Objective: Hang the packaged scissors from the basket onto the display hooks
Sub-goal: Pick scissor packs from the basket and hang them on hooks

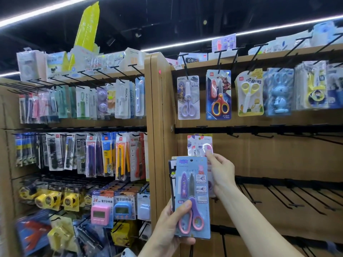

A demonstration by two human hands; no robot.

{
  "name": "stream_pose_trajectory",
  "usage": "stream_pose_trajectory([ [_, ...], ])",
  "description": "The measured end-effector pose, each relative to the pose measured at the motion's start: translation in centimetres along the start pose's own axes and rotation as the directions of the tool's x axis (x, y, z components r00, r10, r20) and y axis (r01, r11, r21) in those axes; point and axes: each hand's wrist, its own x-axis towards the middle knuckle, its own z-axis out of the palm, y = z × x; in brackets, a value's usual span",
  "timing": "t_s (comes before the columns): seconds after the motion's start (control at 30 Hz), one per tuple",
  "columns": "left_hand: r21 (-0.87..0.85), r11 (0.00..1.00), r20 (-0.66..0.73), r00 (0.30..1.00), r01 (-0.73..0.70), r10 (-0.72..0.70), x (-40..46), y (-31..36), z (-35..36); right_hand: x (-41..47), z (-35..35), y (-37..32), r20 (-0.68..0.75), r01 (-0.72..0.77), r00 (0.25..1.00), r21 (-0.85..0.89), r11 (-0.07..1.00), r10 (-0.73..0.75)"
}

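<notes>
While the left hand (167, 230) grips a stack of scissor packs near its lower edge, at about 6 o'clock in the view, its thumb lies curled over the front of the blue pack (193, 197). This blue pack is the front one and it stands upright; it shows purple scissors with pink handles and a purple blade cover beside them. Behind it, at its 9 o'clock side, the edge of a dark pack (171, 180) is visible, but I cannot tell how many packs are in the stack.

The right hand (221, 171) is raised at 1 o'clock from the blue pack. Its fingers pinch a white and pink pack (199, 145) by the lower right corner and hold it up in front of the wooden panel (259, 160), just below the black hook rail (259, 129) of the middle row. I cannot tell if the pack's hole is already on a hook.

Toward 12 o'clock, the upper row carries hung packs: lilac scissors (188, 98), red and yellow scissors (219, 95), yellow and white scissors (249, 92) and a blue rabbit pack (279, 92). At 4 o'clock, bare black hooks (278, 197) stick out from the lower rails. At 9 o'clock, the neighbour shelf (78, 127) holds cutters, tape measures and timers.
</notes>
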Motion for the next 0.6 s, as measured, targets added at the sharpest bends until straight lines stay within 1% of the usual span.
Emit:
stream_pose_trajectory([
  [0.1, -0.045, 0.999, 0.015, 1.0, 0.01, -0.009, 0.0, -0.1, -0.2, 1.7, 0.5, -0.1, -0.079, 0.039, 0.996, -0.072, 0.997, -0.044],
  [0.2, -0.061, 0.998, 0.019, 1.0, 0.014, -0.013, 0.0, -0.1, -0.6, 2.9, 0.9, -0.1, -0.135, 0.038, 0.989, -0.143, 0.989, -0.058],
  [0.47, -0.049, 0.999, -0.037, 0.999, -0.019, 0.017, -0.2, 0.1, -1.1, 4.8, 1.2, 0.2, -0.223, 0.032, 0.971, -0.215, 0.976, -0.082],
  [0.6, -0.065, 0.998, -0.059, 0.998, -0.015, 0.011, -0.4, 0.3, -1.1, 5.3, 1.0, 0.5, -0.23, 0.016, 0.97, -0.276, 0.961, -0.082],
])
